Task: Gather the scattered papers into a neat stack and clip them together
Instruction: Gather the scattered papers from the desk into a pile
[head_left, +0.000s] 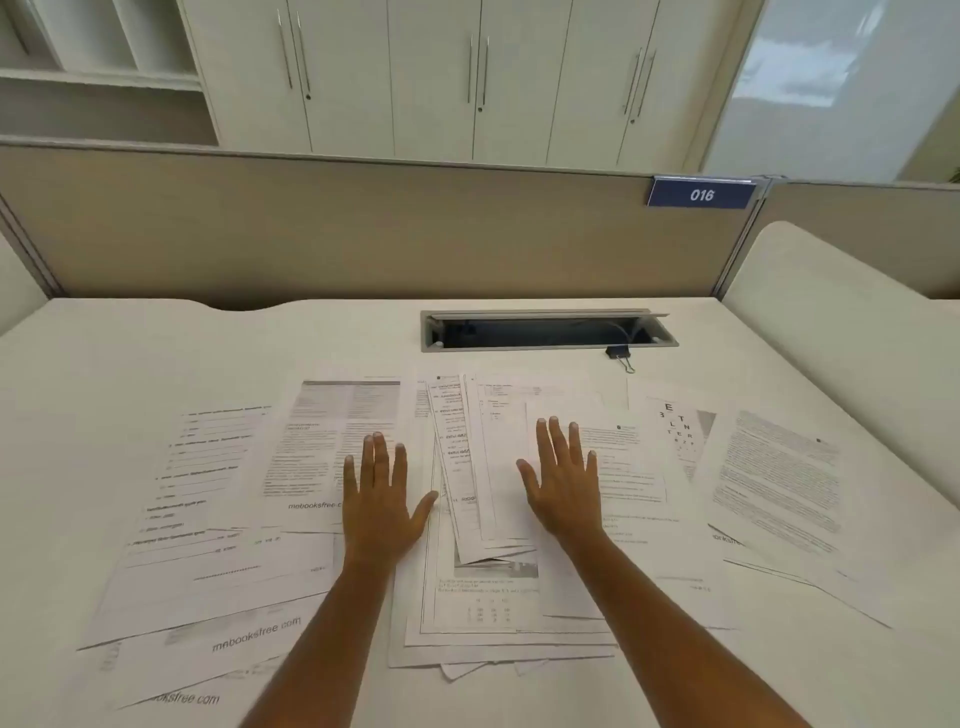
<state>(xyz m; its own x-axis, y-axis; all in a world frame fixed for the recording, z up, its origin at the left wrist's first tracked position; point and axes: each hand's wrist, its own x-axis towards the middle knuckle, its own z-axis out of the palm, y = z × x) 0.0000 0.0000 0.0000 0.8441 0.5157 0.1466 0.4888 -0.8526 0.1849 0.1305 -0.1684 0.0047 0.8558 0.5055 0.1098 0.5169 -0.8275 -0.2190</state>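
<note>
Though scattered, papers (208, 519) under both hands (382, 499) (563, 486)

My left hand (382, 501) lies palm down on the papers (485, 467), fingers straight and slightly spread, thumb out to the right. My right hand (563, 486) lies just beside it, also palm down, fingers straight and fanned, thumb out to the left. It reaches a little farther up the papers than the left. The thumbs point at each other, apart. Neither hand holds anything. My left forearm (332, 623) and right forearm (670, 623) are bare and angle inward over the papers toward the wrists. I cannot tell whether the palms press or only rest.
</note>
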